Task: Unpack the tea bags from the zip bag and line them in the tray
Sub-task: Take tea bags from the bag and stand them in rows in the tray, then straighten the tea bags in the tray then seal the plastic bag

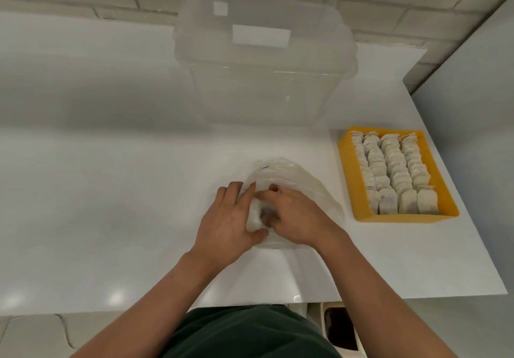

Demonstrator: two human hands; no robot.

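A clear plastic zip bag (281,174) lies crumpled on the white counter in front of me. My left hand (232,218) lies on its left part, fingers fairly straight and thumb tucked under the bag's near edge. My right hand (292,215) sits on the bag's middle, its fingers curled into the plastic and gripping it. I cannot tell what is inside the bag. To the right stands a yellow tray (347,174) with several rows of pale tea bags (395,174) standing on edge, filling most of it.
A large clear plastic box (261,79) stands at the back of the white counter (111,176), against a tiled wall. The counter's right edge runs close past the tray. A bin (342,330) shows below the front edge.
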